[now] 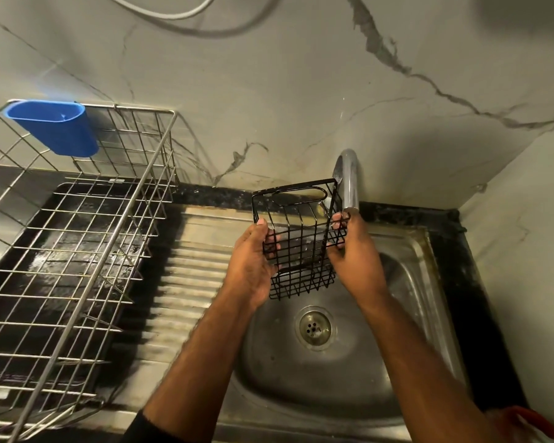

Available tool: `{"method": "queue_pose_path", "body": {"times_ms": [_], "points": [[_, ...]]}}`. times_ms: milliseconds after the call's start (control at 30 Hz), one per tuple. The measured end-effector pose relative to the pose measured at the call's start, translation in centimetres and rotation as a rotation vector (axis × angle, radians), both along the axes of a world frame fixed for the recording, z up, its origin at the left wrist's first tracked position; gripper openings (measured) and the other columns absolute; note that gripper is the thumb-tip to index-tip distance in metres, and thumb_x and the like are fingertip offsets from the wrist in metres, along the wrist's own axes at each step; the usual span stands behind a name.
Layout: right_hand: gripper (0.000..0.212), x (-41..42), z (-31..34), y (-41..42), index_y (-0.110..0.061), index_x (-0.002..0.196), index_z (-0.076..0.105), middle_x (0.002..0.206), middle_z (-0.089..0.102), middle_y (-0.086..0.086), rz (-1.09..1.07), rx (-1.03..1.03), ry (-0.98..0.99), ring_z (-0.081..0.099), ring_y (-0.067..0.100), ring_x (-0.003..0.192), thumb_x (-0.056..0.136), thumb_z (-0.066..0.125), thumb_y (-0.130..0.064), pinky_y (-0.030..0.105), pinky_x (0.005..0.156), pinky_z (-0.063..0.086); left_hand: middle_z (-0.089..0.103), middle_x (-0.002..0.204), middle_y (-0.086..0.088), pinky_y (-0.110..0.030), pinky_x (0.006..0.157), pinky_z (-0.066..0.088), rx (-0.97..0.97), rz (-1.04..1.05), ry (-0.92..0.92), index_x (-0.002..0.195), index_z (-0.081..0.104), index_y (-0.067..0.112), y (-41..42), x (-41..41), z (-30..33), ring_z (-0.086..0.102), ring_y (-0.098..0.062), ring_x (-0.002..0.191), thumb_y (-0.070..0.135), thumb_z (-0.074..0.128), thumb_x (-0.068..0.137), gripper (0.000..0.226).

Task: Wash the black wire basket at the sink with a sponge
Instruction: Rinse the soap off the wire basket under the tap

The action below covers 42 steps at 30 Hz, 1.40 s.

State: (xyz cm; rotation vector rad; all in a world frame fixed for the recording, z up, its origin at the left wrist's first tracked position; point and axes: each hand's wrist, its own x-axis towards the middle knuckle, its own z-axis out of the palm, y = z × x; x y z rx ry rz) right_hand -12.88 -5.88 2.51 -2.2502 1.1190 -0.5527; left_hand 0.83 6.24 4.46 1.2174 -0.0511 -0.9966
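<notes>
The black wire basket (301, 244) is held in the air over the steel sink (406, 282), just under the tap spout. My left hand (253, 260) grips its left side with fingers curled through the wires. On the right side, my right hand (355, 254) grips the basket with its fingers hooked around the wires. The basket is tilted, its open top facing the wall. I see no sponge in view.
A chrome tap (347, 180) rises from the wall behind the basket. The drain (314, 327) lies below in the basin. A ribbed drainboard (189, 270) runs to the left. A large metal dish rack (77, 244) with a blue plastic holder (56, 126) stands at the left.
</notes>
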Motion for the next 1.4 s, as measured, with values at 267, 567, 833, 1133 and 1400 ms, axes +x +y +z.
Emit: {"method": "queue_pose_path", "body": {"times_ms": [267, 567, 833, 1133, 1400], "points": [[0.034, -1.1, 1.4, -1.3, -0.019, 0.133, 0.056, 0.127, 0.055, 0.001, -0.038, 0.113, -0.183, 0.061, 0.016, 0.105, 0.1, 0.05, -0.01, 0.008, 0.078, 0.043, 0.068, 0.078, -0.002, -0.05, 0.079, 0.059, 0.021, -0.012, -0.01, 0.088, 0.061, 0.018, 0.3, -0.2, -0.7, 0.068, -0.023, 0.08, 0.034, 0.05, 0.105, 0.026], [0.02, -0.7, 1.4, -2.3, -0.023, 0.108, 0.071, 0.102, 0.07, 0.003, -0.234, 0.115, -0.308, 0.064, 0.014, 0.088, 0.1, 0.055, -0.033, 0.023, 0.07, 0.045, 0.071, 0.075, 0.004, -0.037, 0.082, 0.051, 0.03, -0.064, -0.061, 0.082, 0.061, 0.021, 0.2, -1.2, -0.8, 0.067, -0.016, 0.083, 0.03, 0.055, 0.103, 0.024], [0.023, 0.6, 3.7, -2.2, -0.007, 0.098, 0.065, 0.081, 0.072, 0.01, -0.324, 0.987, -0.915, 0.066, 0.015, 0.071, 0.104, 0.046, -0.019, 0.023, 0.06, 0.054, 0.075, 0.092, -0.002, -0.034, 0.074, 0.052, 0.1, -0.039, -0.056, 0.101, 0.068, 0.015, -0.1, -2.3, -2.5, 0.069, -0.022, 0.093, 0.032, 0.055, 0.103, 0.022], [0.024, 0.2, 5.0, -2.4, 0.001, 0.106, 0.068, 0.093, 0.074, 0.012, -0.017, 0.841, -0.514, 0.071, 0.018, 0.082, 0.103, 0.048, -0.013, 0.023, 0.07, 0.059, 0.074, 0.088, -0.006, -0.032, 0.068, 0.056, 0.04, -0.136, -0.024, 0.105, 0.069, 0.01, -1.9, -3.3, -2.9, 0.069, -0.019, 0.079, 0.03, 0.054, 0.103, 0.025], [0.018, -1.6, 3.6, -1.6, -0.012, 0.107, 0.07, 0.098, 0.075, 0.001, -0.027, 0.49, -0.45, 0.071, 0.01, 0.093, 0.101, 0.053, -0.012, 0.023, 0.083, 0.057, 0.072, 0.098, -0.009, -0.033, 0.07, 0.054, 0.057, -0.102, 0.003, 0.113, 0.068, 0.01, -2.5, -3.2, -3.6, 0.069, -0.019, 0.084, 0.033, 0.055, 0.102, 0.029]]}}
